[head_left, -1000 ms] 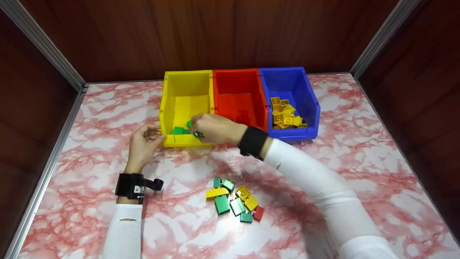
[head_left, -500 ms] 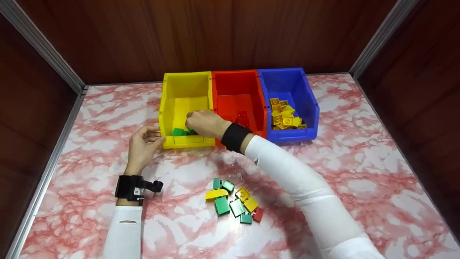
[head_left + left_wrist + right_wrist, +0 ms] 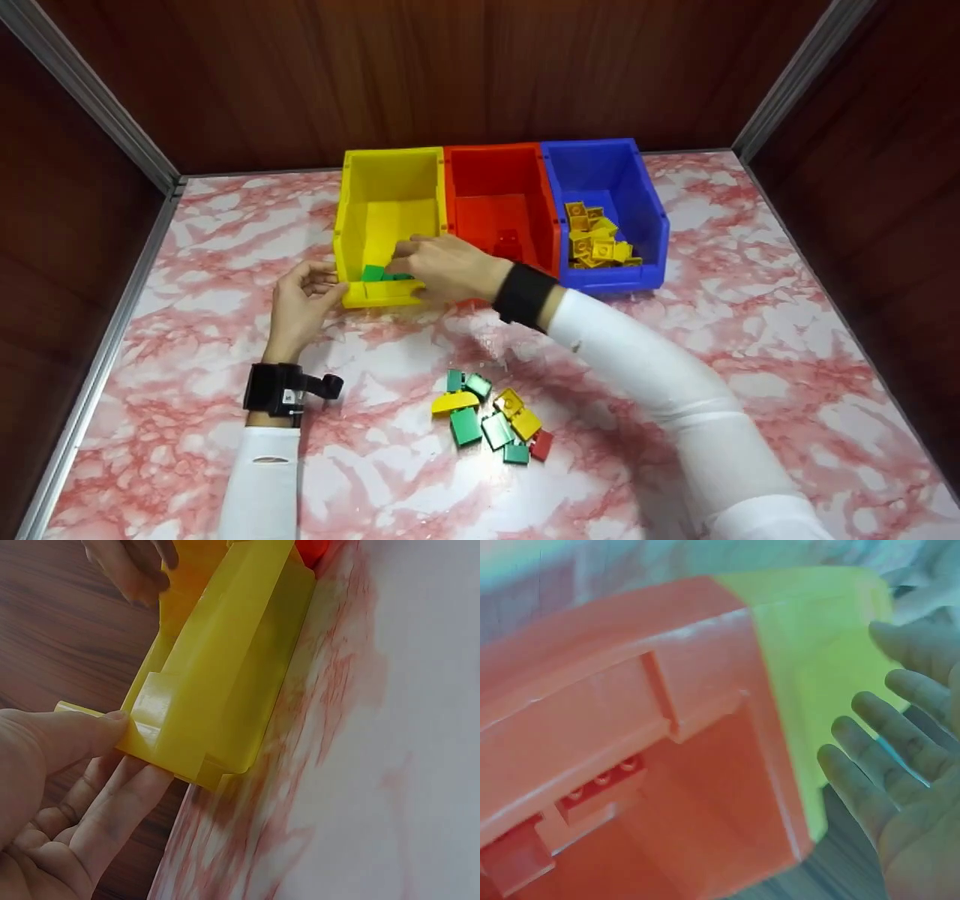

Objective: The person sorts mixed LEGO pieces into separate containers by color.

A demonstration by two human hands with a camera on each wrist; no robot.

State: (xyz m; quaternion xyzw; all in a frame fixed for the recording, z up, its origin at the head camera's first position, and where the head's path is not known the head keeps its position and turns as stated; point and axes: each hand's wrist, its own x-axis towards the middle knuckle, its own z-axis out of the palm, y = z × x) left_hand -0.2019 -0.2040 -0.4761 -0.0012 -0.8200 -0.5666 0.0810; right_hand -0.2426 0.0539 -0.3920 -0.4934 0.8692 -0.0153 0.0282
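My left hand (image 3: 301,304) pinches the front left corner of the yellow bin (image 3: 390,165). In the left wrist view its thumb lies on the rim and the fingers press from beneath. Over the front of the same bin is my right hand (image 3: 450,266). The right wrist view shows its fingers (image 3: 855,780) spread apart with nothing between them. Green toy bricks (image 3: 373,273) lie at the front of the yellow bin, partly hidden by the front lip and the right hand.
A red bin (image 3: 495,172) with red bricks (image 3: 508,244) and a blue bin (image 3: 652,217) with several yellow bricks (image 3: 596,236) adjoin the yellow one. Nearer on the marbled table (image 3: 375,457) lies a pile of green, yellow and red bricks (image 3: 466,426).
My right hand carried a green brick over the yellow bin, reached down into it, let the brick go and has drawn back to the right. The left hand has stayed at the corner.
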